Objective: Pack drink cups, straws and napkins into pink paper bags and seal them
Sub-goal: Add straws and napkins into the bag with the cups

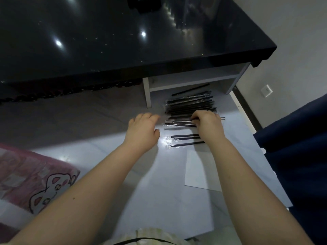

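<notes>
A pile of black straws in clear wrappers lies on the pale floor in front of a white shelf unit. Nearer me lie three more wrapped straws side by side. My right hand reaches onto the near edge of the pile, its fingers curled round a few straws. My left hand hovers just left of the straws with fingers loosely bent, holding nothing. A pink paper bag with a white cartoon animal lies flat at the lower left.
A glossy black tabletop overhangs the white shelf unit ahead. A white sheet lies under my right forearm. Dark blue fabric fills the right side. A wall socket sits on the far right wall.
</notes>
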A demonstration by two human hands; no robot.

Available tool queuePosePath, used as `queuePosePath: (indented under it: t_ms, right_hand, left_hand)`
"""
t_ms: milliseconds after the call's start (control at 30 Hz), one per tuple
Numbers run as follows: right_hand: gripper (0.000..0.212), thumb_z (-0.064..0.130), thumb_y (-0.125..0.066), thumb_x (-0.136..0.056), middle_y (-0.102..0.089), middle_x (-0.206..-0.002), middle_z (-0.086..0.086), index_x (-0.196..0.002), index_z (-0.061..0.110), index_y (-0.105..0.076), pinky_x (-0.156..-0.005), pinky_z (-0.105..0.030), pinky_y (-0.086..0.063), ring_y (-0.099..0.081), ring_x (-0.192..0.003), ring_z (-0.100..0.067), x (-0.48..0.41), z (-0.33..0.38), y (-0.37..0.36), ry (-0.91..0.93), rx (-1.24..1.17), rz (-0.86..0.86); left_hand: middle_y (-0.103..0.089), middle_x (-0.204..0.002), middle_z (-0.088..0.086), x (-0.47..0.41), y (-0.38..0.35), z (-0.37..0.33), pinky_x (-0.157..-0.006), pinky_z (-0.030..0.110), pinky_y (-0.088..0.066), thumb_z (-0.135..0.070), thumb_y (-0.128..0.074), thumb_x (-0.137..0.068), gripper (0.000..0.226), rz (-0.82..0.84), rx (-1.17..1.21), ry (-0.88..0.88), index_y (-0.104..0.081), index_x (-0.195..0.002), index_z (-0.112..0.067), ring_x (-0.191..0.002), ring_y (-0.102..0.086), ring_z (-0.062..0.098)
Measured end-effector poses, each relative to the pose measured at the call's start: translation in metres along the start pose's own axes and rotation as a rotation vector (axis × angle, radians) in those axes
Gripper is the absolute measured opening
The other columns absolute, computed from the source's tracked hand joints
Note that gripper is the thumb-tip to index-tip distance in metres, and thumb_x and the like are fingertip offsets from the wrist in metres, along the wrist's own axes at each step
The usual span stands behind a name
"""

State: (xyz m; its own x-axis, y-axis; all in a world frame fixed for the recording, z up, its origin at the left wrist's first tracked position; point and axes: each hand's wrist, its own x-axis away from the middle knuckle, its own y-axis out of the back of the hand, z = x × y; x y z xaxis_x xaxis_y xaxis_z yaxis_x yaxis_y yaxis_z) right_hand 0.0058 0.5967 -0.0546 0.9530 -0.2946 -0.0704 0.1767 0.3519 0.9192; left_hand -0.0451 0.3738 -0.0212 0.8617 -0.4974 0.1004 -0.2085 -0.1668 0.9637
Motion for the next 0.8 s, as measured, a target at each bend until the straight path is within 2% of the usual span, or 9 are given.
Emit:
queuePosePath:
  t_ms: [133,267,333,433,567,667,800]
  right_hand:
    - [0.011,0.015,-0.055,-0.095,-0.067,-0.094,-0.008,-0.105,0.016,-0.061,-0.066,-0.031,-0.033,-0.057,-0.086,-0.033,0.008,0.023,0.025,0.038,-0.061,-0.018]
    - [0.013,0.014,-0.047,-0.098,-0.058,-0.086,0.002,-0.108,0.022,-0.048,-0.051,-0.029,-0.029,-0.049,-0.072,-0.024,0.016,0.071,0.061,0.154,-0.032,-0.034]
    - [0.007,0.023,-0.044,-0.101,-0.055,-0.078,0.009,-0.105,0.028,-0.042,-0.051,-0.031,-0.035,-0.050,-0.066,-0.019,0.021,0.102,0.079,0.198,-0.060,-0.053]
    - [0.007,0.036,-0.043,-0.101,-0.049,-0.072,0.016,-0.098,0.037,-0.037,-0.052,-0.029,-0.036,-0.046,-0.065,-0.004,0.033,0.154,0.097,0.306,-0.136,-0.052]
    - [0.008,0.037,-0.042,-0.101,-0.054,-0.077,0.009,-0.098,0.030,-0.045,-0.056,-0.032,-0.039,-0.049,-0.069,-0.010,0.052,0.221,0.099,0.474,-0.099,0.000]
    - [0.009,0.034,-0.043,-0.102,-0.053,-0.076,0.008,-0.095,0.029,-0.046,-0.058,-0.034,-0.040,-0.049,-0.069,-0.011,0.066,0.264,0.095,0.553,-0.098,0.024]
    - [0.009,0.035,-0.044,-0.101,-0.052,-0.072,0.011,-0.093,0.034,-0.049,-0.058,-0.034,-0.041,-0.048,-0.065,-0.007,0.082,0.321,0.092,0.612,-0.351,0.035]
  left_hand:
    - [-0.051,-0.136,0.001,0.010,0.033,0.005,-0.099,0.041,-0.032,-0.023,-0.054,-0.089,0.049,-0.089,-0.005,0.006,-0.048,-0.138,-0.024,-0.125,-0.041,0.027]
    - [-0.053,-0.132,0.001,0.031,0.085,0.015,-0.100,0.043,-0.033,-0.026,-0.056,-0.090,0.045,-0.209,-0.041,0.034,-0.051,-0.135,-0.026,-0.124,-0.043,0.027]
    - [-0.055,-0.131,0.000,0.048,0.111,0.025,-0.099,0.044,-0.034,-0.028,-0.058,-0.089,0.045,-0.275,-0.041,0.073,-0.051,-0.134,-0.027,-0.124,-0.044,0.027]
    - [-0.055,-0.131,-0.001,0.081,0.143,0.047,-0.099,0.045,-0.036,-0.031,-0.060,-0.089,0.045,-0.350,-0.007,0.155,-0.053,-0.134,-0.028,-0.124,-0.045,0.026]
    - [-0.055,-0.131,-0.002,0.132,0.170,0.079,-0.099,0.044,-0.035,-0.033,-0.060,-0.090,0.045,-0.388,0.008,0.258,-0.051,-0.134,-0.030,-0.124,-0.046,0.026]
    - [-0.059,-0.122,-0.004,0.175,0.185,0.102,-0.096,0.045,-0.036,-0.037,-0.060,-0.090,0.041,-0.448,0.008,0.337,-0.053,-0.130,-0.034,-0.118,-0.051,0.024]
    - [-0.063,-0.111,-0.008,0.231,0.204,0.135,-0.092,0.044,-0.039,-0.035,-0.066,-0.086,0.034,-0.585,0.053,0.440,-0.060,-0.119,-0.036,-0.111,-0.054,0.021]
